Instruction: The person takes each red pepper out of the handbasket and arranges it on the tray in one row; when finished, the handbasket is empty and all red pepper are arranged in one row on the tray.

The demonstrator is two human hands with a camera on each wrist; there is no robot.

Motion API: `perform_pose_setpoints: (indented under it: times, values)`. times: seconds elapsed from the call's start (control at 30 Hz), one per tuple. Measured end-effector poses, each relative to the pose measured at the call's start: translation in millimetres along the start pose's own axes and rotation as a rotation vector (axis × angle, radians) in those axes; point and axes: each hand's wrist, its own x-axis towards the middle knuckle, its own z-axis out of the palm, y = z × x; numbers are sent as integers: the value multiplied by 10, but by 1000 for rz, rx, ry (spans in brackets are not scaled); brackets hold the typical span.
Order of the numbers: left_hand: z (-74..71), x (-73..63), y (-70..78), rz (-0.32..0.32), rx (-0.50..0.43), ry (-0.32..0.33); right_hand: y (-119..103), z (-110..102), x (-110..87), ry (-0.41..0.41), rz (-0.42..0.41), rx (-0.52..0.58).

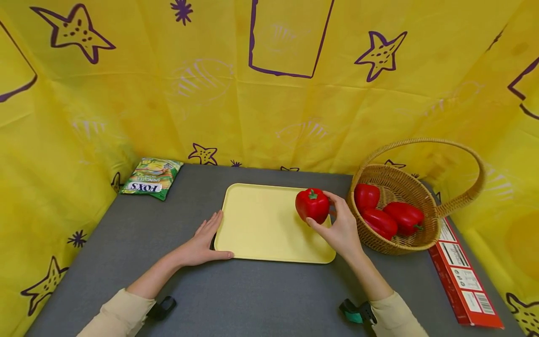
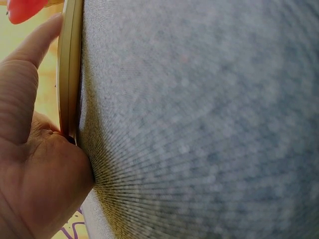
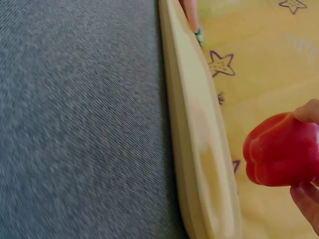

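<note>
Containers first. Brown woven wicker basket with a tall arched handle (image 1: 389, 180), at the right: three glossy red peppers inside, one by the left wall (image 1: 367, 196), two side by side nearer me (image 1: 380, 223) (image 1: 404, 217), the rightmost showing a green stem. Pale yellow rectangular tray with rounded corners (image 1: 261, 224), on the dark grey table (image 1: 252, 299) in front of me.

My right hand (image 1: 340, 229) holds a red bell pepper with a green stem (image 1: 311, 208), thumb and fingers on either side, raised over the tray's right end. My left hand (image 1: 205, 243) lies spread along the tray's left edge, fingers straight, thumb out along the near rim.

Head view alone gives the basket, the long red-and-white printed box (image 1: 465, 281) partly hidden by it, and the whole green Fox's packet (image 1: 152, 178) at the far left. Right wrist view adds the pepper's lobed underside and a clear gap between it and the tray rim. Left wrist view adds the tray's outer side wall, close up, my thumb tip against it.
</note>
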Motion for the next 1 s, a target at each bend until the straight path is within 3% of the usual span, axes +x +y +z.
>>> perform_pose_setpoints:
  times: [0.4,1.0]
  values:
    - [5,-1,-16,12,5,11,-27,248,-18,-74,36,77]
    - [8,-3,-8,-1,3,10,-152,558,31,-116,51,222]
